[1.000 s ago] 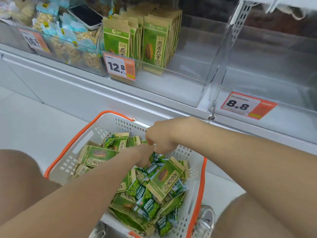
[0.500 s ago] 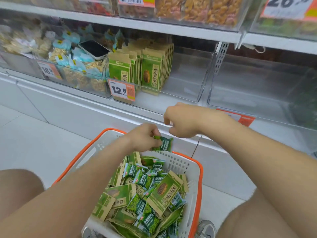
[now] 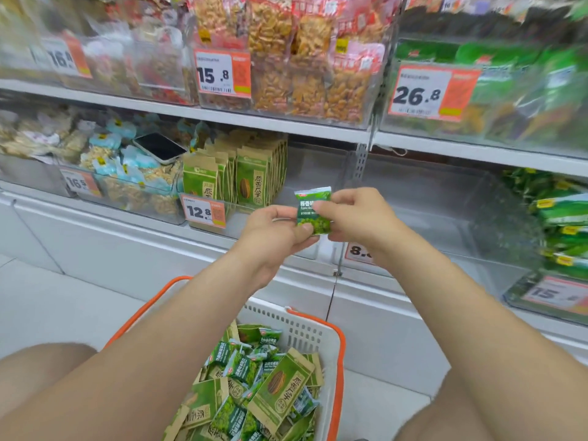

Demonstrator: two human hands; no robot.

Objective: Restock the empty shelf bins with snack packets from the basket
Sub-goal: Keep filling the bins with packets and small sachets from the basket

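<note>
The small green foil snack packet [image 3: 313, 211] is upright above the white orange-rimmed plastic basket [image 3: 305, 332], pinched by both hands: left hand [image 3: 273, 237] at its lower edge, right hand [image 3: 356, 218] at its side.

At centre the wrist of the right hand [image 3: 359, 218] hides the last digit of a price tag [image 3: 358, 252]; the green bags [image 3: 563, 214] at the right edge are blurred for me; the basket [image 3: 318, 329] is cut by the lower edge; the small print on the held packet [image 3: 307, 214] I cannot read.
</note>
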